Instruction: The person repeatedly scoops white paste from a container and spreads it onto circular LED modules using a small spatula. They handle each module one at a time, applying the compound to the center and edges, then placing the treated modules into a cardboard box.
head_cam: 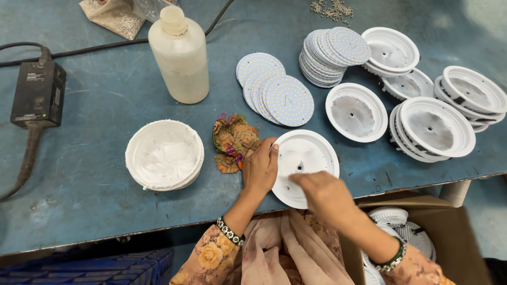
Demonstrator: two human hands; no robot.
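Counter [95,211]: blue-green painted metal, scuffed, front edge near the person.

Housing [304,166]: one white round lamp shell at the front edge, open face up. Left hand [260,168] clasps its left rim; right hand [322,194] rests fingertips inside it, loosely curled, grasping nothing visible.

Empty shells [356,111]: one single, the rest in about four stacks at right; exact count cannot be told.

LED discs [288,100]: two fanned stacks, count unclear.

Bottle [179,55]: one, white plastic, capped, upright.

Bowl [165,154]: one, white paste inside.

Rag [234,141]: one, multicoloured, just left of the housing.

Black box [38,94]: one, labelled, cabled.

Carton [422,211]: brown, below the counter, holding white finned parts.
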